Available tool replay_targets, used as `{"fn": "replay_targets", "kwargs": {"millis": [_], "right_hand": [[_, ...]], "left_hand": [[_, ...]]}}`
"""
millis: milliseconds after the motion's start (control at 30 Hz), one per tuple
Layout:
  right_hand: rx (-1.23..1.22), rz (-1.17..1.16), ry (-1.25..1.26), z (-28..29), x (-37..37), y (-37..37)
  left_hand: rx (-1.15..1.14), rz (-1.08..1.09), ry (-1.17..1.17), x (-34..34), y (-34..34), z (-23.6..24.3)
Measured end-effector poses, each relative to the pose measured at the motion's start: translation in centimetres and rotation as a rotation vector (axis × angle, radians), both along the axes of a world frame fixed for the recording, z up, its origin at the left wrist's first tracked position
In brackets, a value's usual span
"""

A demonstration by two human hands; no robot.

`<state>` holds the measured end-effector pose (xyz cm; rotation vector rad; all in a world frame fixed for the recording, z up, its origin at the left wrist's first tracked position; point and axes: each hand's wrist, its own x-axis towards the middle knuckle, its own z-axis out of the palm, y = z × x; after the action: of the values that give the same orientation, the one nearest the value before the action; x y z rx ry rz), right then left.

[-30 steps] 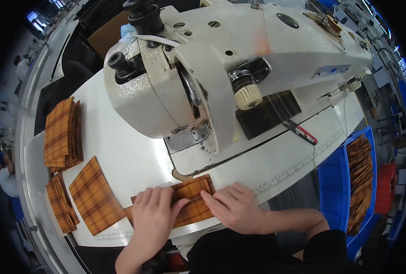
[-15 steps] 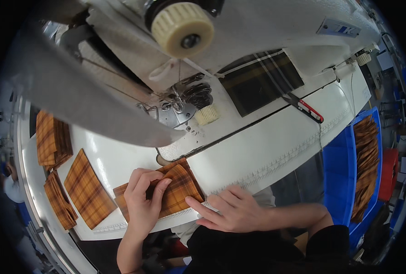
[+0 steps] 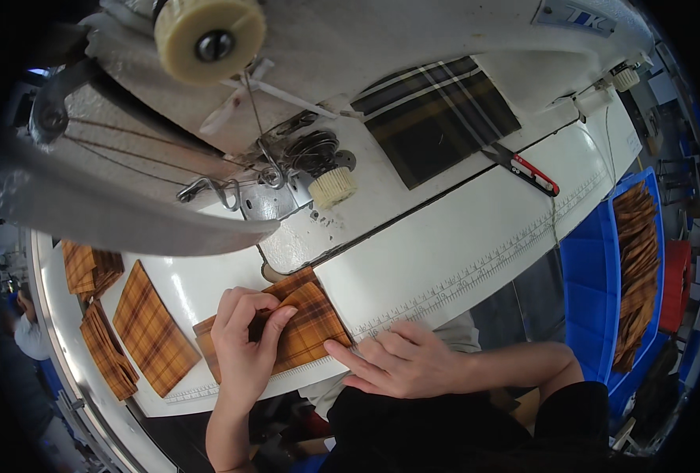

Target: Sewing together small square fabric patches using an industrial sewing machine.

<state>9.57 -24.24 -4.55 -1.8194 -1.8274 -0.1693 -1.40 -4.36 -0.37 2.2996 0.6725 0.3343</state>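
Left hand, fingers bent toward thumb, perhaps pinching, tips part-hidden; right hand, index extended leftward, others loosely bent.

The sewing machine is off-white; near it, one cloth is orange-brown plaid, the dark fabric white-striped plaid.

We have a rectangular orange plaid cloth near on the flat white tabletop, orange plaid fabric stacks left, red-and-black snips far right, a blue plastic bin beyond the right edge.
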Motion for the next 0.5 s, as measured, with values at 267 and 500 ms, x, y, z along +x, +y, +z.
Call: {"fn": "replay_targets", "kwargs": {"millis": [267,500], "right_hand": [[-0.038,0.005,-0.085,0.2,0.1,-0.1],[-0.009,0.093,-0.075,0.7,1.3,0.6]], "left_hand": [[-0.028,0.019,0.02,0.1,0.1,0.4],[-0.057,0.021,0.058,0.3,0.1,0.6]]}}
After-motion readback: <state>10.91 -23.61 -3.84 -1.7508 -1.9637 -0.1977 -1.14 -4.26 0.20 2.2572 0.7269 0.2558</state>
